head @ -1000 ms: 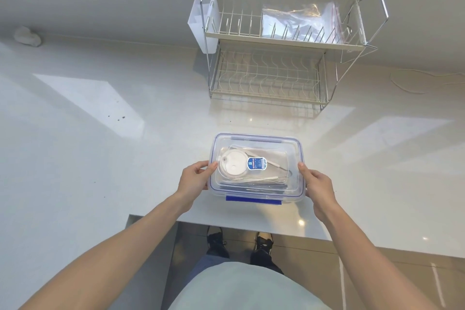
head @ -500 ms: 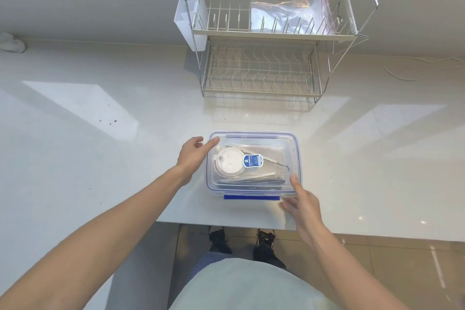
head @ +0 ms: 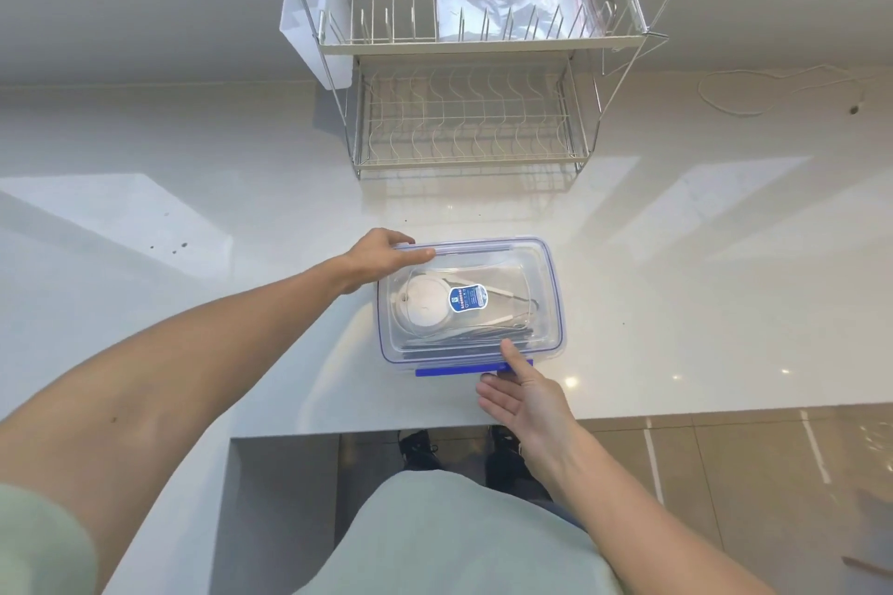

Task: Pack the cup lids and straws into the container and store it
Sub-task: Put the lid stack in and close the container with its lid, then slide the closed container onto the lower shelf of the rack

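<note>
Container between both grips — left hand flat on lid, right hand spread at front clasp.

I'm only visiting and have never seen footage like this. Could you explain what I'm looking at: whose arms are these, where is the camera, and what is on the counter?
There is no machine here: a person wears a wide-angle camera on the head, looking down at their own bare arms. On the white counter stands a clear plastic container with its blue-trimmed lid on; a white cup lid and straws show through it. The left hand rests on the container's far left corner. The right hand is open at the near edge, one finger by the blue latch. Neither hand lifts anything. Behind stands a two-tier wire dish rack with a clear plastic bag on its upper tier.
</note>
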